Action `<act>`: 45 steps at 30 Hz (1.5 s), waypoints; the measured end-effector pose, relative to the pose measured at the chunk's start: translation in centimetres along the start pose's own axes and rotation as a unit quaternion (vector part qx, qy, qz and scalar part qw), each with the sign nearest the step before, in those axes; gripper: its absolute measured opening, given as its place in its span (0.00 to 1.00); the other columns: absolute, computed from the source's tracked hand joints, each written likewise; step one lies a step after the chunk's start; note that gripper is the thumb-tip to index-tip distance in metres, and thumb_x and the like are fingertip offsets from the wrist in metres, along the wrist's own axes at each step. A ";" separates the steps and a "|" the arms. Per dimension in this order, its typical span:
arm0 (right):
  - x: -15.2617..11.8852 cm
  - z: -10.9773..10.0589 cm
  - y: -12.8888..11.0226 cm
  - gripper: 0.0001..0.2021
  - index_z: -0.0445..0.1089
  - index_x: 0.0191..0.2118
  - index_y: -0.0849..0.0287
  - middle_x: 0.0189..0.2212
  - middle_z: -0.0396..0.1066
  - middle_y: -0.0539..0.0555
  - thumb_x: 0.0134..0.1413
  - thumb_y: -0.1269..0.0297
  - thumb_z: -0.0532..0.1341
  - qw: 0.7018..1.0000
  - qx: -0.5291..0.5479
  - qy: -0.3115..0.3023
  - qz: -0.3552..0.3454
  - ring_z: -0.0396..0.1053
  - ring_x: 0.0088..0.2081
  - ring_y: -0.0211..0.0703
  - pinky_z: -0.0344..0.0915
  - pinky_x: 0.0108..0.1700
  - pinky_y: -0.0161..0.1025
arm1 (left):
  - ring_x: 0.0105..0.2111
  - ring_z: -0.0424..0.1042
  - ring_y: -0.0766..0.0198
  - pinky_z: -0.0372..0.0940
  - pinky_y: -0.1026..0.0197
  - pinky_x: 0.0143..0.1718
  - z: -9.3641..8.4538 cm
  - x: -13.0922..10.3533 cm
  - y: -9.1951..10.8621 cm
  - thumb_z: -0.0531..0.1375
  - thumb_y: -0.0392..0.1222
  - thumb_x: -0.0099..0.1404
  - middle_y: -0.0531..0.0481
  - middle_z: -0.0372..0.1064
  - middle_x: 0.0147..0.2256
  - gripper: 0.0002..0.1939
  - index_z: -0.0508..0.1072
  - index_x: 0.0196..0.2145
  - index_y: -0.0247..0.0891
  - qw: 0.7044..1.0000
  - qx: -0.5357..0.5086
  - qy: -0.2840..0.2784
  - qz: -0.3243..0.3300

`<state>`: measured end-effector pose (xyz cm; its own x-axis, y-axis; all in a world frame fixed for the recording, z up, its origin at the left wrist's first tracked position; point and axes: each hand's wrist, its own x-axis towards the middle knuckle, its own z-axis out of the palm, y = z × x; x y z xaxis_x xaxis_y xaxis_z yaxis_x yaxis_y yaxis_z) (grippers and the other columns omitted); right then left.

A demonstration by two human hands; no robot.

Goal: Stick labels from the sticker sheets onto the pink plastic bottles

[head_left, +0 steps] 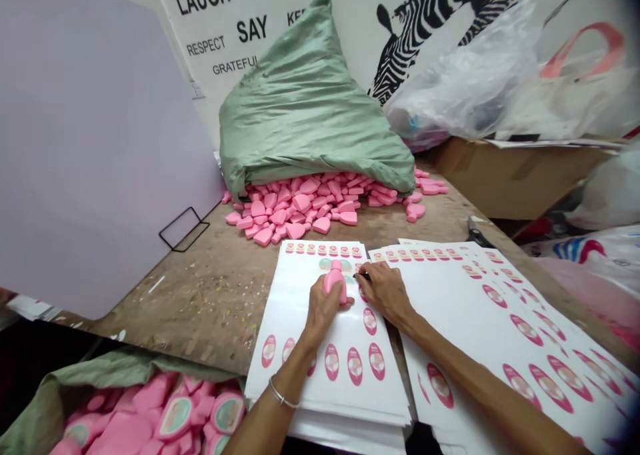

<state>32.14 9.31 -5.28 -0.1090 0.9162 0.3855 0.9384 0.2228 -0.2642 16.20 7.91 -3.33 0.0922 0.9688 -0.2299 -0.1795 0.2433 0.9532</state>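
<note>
My left hand [319, 306] is closed around a pink toy bottle [335, 280], which stands upright over a white sheet of stickers [296, 302]. Close by on the right, my right hand [389, 292] pinches a small dark pointed tool [365, 276]; its kind cannot be made out. The tool's tip is near the green oval stickers [347, 279] at the top of the sheet. Small pink labels line the sheet's upper edge, and pink ovals run along its lower part. Part of the sheet is hidden behind my left hand and forearm.
Behind the sheets, many pink pieces [300, 205] spill from a green sack [310, 115]. More sticker sheets [450, 308] spread to the right, near a black-handled tool [480, 234]. A lower-left sack holds labelled pink pieces [130, 422]. A pale panel [100, 128] stands left; a cardboard box [515, 175] sits right.
</note>
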 end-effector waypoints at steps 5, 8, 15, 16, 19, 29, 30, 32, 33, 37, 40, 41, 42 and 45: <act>0.1 -0.3 0.0 0.06 0.66 0.32 0.56 0.30 0.72 0.52 0.57 0.64 0.54 0.999 0.031 -0.027 0.001 0.64 0.35 0.45 0.50 0.38 0.40 | 0.24 0.75 0.60 0.71 0.62 0.27 -0.2 0.1 -0.3 0.62 0.49 0.57 0.46 0.68 0.30 0.20 0.67 0.42 0.31 1.000 -0.003 -0.003 0.003; 0.2 -0.3 0.0 0.06 0.65 0.31 0.56 0.30 0.73 0.51 0.56 0.63 0.53 0.998 0.050 -0.042 0.013 0.64 0.34 0.45 0.50 0.38 0.40 | 0.24 0.75 0.61 0.70 0.63 0.26 -0.2 0.1 -0.3 0.62 0.49 0.57 0.46 0.69 0.31 0.22 0.67 0.44 0.32 1.000 -0.009 -0.001 0.005; 0.6 0.1 0.2 0.07 0.66 0.30 0.56 0.29 0.73 0.51 0.54 0.60 0.55 0.997 0.057 -0.039 0.029 0.64 0.34 0.44 0.52 0.40 0.41 | 0.26 0.76 0.59 0.72 0.60 0.28 -0.2 0.1 -0.3 0.61 0.50 0.58 0.43 0.69 0.36 0.27 0.64 0.51 0.34 1.000 -0.012 -0.015 0.010; 0.7 0.2 0.3 0.07 0.65 0.30 0.56 0.29 0.72 0.50 0.54 0.59 0.56 0.997 0.064 -0.040 0.035 0.64 0.33 0.44 0.52 0.39 0.41 | 0.26 0.76 0.60 0.72 0.60 0.28 -0.2 0.1 -0.3 0.61 0.50 0.58 0.42 0.68 0.38 0.27 0.63 0.52 0.34 1.000 -0.009 -0.015 0.012; 0.7 0.5 0.3 0.09 0.65 0.29 0.56 0.28 0.72 0.50 0.51 0.56 0.59 0.998 0.058 -0.019 0.034 0.65 0.33 0.44 0.53 0.40 0.41 | 0.26 0.76 0.60 0.72 0.58 0.29 -0.2 0.2 -0.2 0.61 0.51 0.58 0.40 0.67 0.41 0.27 0.63 0.51 0.33 1.000 -0.010 -0.015 0.010; 0.3 -2.5 -1.1 0.17 0.63 0.27 0.57 0.24 0.67 0.49 0.49 0.47 0.61 0.945 0.292 0.063 0.137 0.63 0.28 0.40 0.60 0.34 0.38 | 0.30 0.75 0.59 0.72 0.56 0.32 -0.8 0.0 -0.3 0.60 0.57 0.58 0.44 0.69 0.35 0.30 0.64 0.50 0.34 0.993 -0.115 -0.011 0.031; 0.4 -3.0 -1.3 0.18 0.63 0.26 0.57 0.23 0.66 0.49 0.49 0.46 0.60 0.929 0.333 0.057 0.151 0.63 0.27 0.39 0.60 0.32 0.37 | 0.30 0.75 0.59 0.72 0.55 0.32 -0.7 -0.2 -0.1 0.60 0.58 0.57 0.44 0.69 0.35 0.30 0.65 0.49 0.34 0.991 -0.131 -0.014 0.028; 0.4 -3.8 -1.8 0.19 0.64 0.26 0.58 0.23 0.66 0.49 0.48 0.45 0.61 0.907 0.390 0.031 0.157 0.63 0.27 0.38 0.61 0.31 0.36 | 0.29 0.74 0.60 0.72 0.55 0.32 -0.6 -0.8 0.6 0.58 0.61 0.57 0.43 0.69 0.35 0.30 0.68 0.47 0.32 0.985 -0.169 -0.044 0.015; 0.4 -4.2 -2.1 0.19 0.66 0.27 0.58 0.23 0.66 0.49 0.47 0.45 0.61 0.900 0.406 0.014 0.155 0.64 0.27 0.38 0.61 0.31 0.36 | 0.29 0.73 0.60 0.72 0.54 0.32 -0.5 -1.2 1.0 0.56 0.63 0.58 0.42 0.70 0.35 0.31 0.69 0.45 0.31 0.981 -0.186 -0.060 0.007; 0.0 -5.2 -3.7 0.19 0.73 0.35 0.59 0.27 0.73 0.51 0.47 0.46 0.62 0.895 0.421 -0.022 0.149 0.68 0.29 0.40 0.64 0.32 0.37 | 0.27 0.73 0.59 0.72 0.51 0.33 -0.1 -2.7 2.2 0.52 0.65 0.60 0.41 0.72 0.31 0.32 0.72 0.42 0.29 0.972 -0.223 -0.073 -0.012; -0.4 -5.9 -4.7 0.18 0.76 0.36 0.58 0.33 0.76 0.53 0.47 0.48 0.63 0.898 0.417 -0.022 0.136 0.72 0.35 0.45 0.67 0.37 0.39 | 0.27 0.74 0.58 0.71 0.51 0.35 0.0 -3.5 2.5 0.52 0.62 0.61 0.42 0.73 0.30 0.30 0.72 0.42 0.30 0.970 -0.231 -0.070 -0.009; -0.5 -6.2 -4.9 0.17 0.76 0.36 0.58 0.34 0.76 0.53 0.47 0.49 0.62 0.900 0.415 -0.022 0.132 0.72 0.36 0.46 0.68 0.39 0.40 | 0.28 0.75 0.58 0.71 0.51 0.35 0.0 -3.6 2.5 0.52 0.62 0.62 0.43 0.73 0.30 0.29 0.72 0.41 0.30 0.970 -0.234 -0.070 -0.008; -0.6 -6.4 -5.1 0.16 0.76 0.35 0.58 0.35 0.76 0.53 0.48 0.50 0.62 0.902 0.412 -0.021 0.128 0.72 0.37 0.47 0.68 0.40 0.40 | 0.28 0.75 0.57 0.71 0.51 0.35 0.0 -3.7 2.6 0.52 0.62 0.62 0.43 0.73 0.29 0.29 0.72 0.41 0.30 0.969 -0.237 -0.070 -0.006; -0.9 -6.8 -5.6 0.15 0.76 0.35 0.57 0.34 0.77 0.53 0.49 0.51 0.62 0.910 0.396 -0.008 0.125 0.73 0.37 0.48 0.69 0.40 0.42 | 0.27 0.75 0.57 0.71 0.49 0.34 0.0 -4.0 2.6 0.52 0.63 0.61 0.44 0.73 0.28 0.30 0.72 0.41 0.30 0.967 -0.245 -0.073 0.002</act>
<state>29.19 5.00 1.89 0.0660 0.9745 0.2147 0.4045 0.1705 -0.8985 15.39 4.70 0.10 0.2219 0.9616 -0.1615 -0.6185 0.2668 0.7391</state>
